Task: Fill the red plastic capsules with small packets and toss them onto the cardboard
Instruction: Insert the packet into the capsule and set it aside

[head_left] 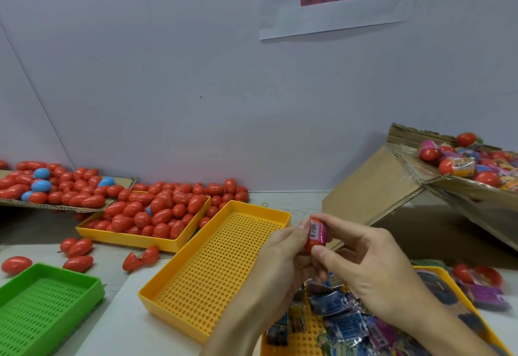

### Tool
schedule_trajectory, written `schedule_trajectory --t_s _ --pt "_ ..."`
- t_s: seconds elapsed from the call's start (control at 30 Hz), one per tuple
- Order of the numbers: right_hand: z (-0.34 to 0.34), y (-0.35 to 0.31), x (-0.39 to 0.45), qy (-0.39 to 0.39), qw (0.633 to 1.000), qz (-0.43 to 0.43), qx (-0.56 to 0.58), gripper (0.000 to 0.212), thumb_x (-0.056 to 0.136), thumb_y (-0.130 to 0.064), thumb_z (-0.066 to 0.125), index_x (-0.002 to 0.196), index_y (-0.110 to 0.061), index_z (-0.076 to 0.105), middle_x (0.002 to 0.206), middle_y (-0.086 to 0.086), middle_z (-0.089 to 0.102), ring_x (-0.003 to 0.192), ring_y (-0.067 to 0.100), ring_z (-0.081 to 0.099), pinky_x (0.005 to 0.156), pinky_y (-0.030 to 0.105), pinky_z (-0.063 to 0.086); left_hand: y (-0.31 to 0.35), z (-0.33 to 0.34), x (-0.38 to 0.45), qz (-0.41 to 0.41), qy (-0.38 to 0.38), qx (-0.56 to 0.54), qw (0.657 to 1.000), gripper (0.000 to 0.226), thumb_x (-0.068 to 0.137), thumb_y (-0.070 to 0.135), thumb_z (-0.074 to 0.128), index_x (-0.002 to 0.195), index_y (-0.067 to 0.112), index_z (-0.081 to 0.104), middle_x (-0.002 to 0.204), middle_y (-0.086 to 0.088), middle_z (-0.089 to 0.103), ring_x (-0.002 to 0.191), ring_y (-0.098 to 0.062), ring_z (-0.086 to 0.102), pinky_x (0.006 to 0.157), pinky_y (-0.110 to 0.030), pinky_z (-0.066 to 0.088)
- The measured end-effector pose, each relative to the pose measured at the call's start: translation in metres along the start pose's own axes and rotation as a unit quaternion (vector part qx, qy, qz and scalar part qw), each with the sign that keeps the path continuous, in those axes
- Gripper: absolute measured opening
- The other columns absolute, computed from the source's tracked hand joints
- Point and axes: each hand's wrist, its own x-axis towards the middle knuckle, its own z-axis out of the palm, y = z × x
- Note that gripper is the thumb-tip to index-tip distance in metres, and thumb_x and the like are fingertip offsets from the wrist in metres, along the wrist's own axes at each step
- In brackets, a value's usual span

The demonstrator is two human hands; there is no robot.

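From the head camera, the red capsule (pixel 315 239) sits just right of centre, pinched between both hands above the near corner of the empty yellow tray (pixel 224 266), with a pink packet (pixel 316 228) poking from its top. I judge the risk is here: the packet is not fully tucked in, so closing the halves could trap its edge, leaving the shell loose enough to pop open when tossed; a hard squeeze could also squirt the smooth capsule out of the grip. My left hand (pixel 280 257) comes up from six o'clock, fingers curled around the capsule's left side, thumb at the top. My right hand (pixel 372 266) reaches in from five o'clock, thumb and forefinger nipping the capsule top and bottom. The cardboard (pixel 372 187) holding finished capsules lies at three o'clock, tilted; spare packets (pixel 344 325) fill a tray at five o'clock on the desk (pixel 294 198).
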Motion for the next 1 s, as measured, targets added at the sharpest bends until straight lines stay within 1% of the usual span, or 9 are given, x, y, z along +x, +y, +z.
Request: schedule_trajectory --t_s 0.1,0.23,0.37,0.43,0.6,0.7,0.8,0.93,1.0 --pt "-0.0008 -0.0002 0.0009 0.007 1.0 0.012 0.028 0.043 0.072 -0.024 0.077 0.113 -0.037 0.074 0.102 0.002 0.073 0.074 0.031 0.07 0.068 0.027 0.059 -0.0003 0.0013 0.0001 0.001 -0.008 0.0 1.0 0.045 0.092 0.039 0.056 0.101 -0.005 0.062 0.065 -0.005 0.062 0.056 -0.019 0.057 0.055 -0.026 0.051" --pt "-0.0012 -0.0001 0.0005 0.014 0.999 0.025 0.03 0.045 0.07 -0.025 0.078 0.114 -0.035 0.074 0.102 0.001 0.073 0.076 0.035 0.071 0.067 0.027 0.059 -0.0009 0.0011 -0.0009 -0.004 -0.008 -0.005 1.0 0.043 0.092 0.04 0.056 0.096 -0.001 0.067 0.065 -0.007 0.063 0.056 -0.019 0.058 0.054 -0.026 0.051" --pt "-0.0005 -0.0006 -0.0001 0.013 0.999 0.03 0.044 0.044 0.072 -0.022 0.078 0.114 -0.035 0.074 0.101 0.001 0.072 0.062 0.026 0.067 0.065 0.027 0.058 -0.0005 0.0015 -0.0022 0.005 -0.028 -0.003 1.0 0.038 0.093 0.043 0.055 0.089 0.011 0.077 0.07 -0.007 0.064 0.06 -0.018 0.059 0.058 -0.025 0.052" --pt "-0.0008 -0.0007 0.0 0.015 0.998 0.034 0.045 0.045 0.073 -0.022 0.077 0.117 -0.032 0.073 0.1 0.003 0.073 0.058 0.025 0.065 0.064 0.029 0.058 0.0007 0.002 -0.0029 0.005 -0.034 0.0 0.999 0.038 0.094 0.043 0.054 0.09 0.011 0.076 0.073 -0.009 0.064 0.061 -0.018 0.058 0.06 -0.025 0.052" --pt "-0.0028 -0.0006 -0.0001 0.018 0.999 0.035 0.013 0.053 0.076 -0.022 0.076 0.128 -0.025 0.066 0.094 0.005 0.073 0.057 0.026 0.066 0.064 0.029 0.059 0.0009 0.002 -0.0042 0.004 -0.033 0.025 0.999 0.036 0.099 0.034 0.047 0.093 0.001 0.063 0.075 -0.013 0.061 0.063 -0.02 0.057 0.062 -0.026 0.051" --pt "-0.0036 -0.0006 -0.0006 0.017 0.999 0.032 0.006 0.054 0.076 -0.024 0.076 0.128 -0.026 0.065 0.098 0.002 0.073 0.061 0.029 0.067 0.066 0.029 0.059 0.0021 0.0035 -0.0034 -0.008 -0.013 0.005 1.0 0.033 0.094 0.031 0.052 0.089 0.003 0.067 0.069 -0.012 0.062 0.059 -0.022 0.057 0.058 -0.028 0.051" --pt "-0.0036 -0.0004 -0.0016 0.009 0.999 0.036 -0.002 0.054 0.073 -0.025 0.077 0.126 -0.029 0.067 0.103 -0.003 0.074 0.069 0.036 0.07 0.068 0.029 0.059 0.0027 0.0027 -0.0033 -0.021 -0.006 -0.011 1.0 0.032 0.091 0.03 0.055 0.094 0.0 0.064 0.066 -0.012 0.06 0.056 -0.024 0.056 0.055 -0.029 0.051" --pt "-0.0029 -0.0023 -0.0027 -0.001 0.999 0.031 -0.022 0.049 0.072 -0.027 0.078 0.119 -0.039 0.069 0.097 -0.005 0.075 0.061 0.03 0.069 0.067 0.026 0.058 0.0037 0.0014 -0.0041 -0.035 -0.001 -0.009 0.999 0.034 0.089 0.029 0.054 0.098 -0.003 0.058 0.064 -0.01 0.062 0.055 -0.024 0.056 0.052 -0.029 0.05" --pt "-0.0027 -0.0035 -0.003 -0.003 0.999 0.026 -0.038 0.049 0.071 -0.028 0.077 0.118 -0.041 0.067 0.1 -0.009 0.074 0.063 0.029 0.07 0.067 0.023 0.058 0.0034 0.0006 -0.0037 -0.041 0.004 -0.01 0.999 0.036 0.087 0.03 0.055 0.1 -0.004 0.057 0.064 -0.01 0.061 0.055 -0.024 0.056 0.052 -0.029 0.05"
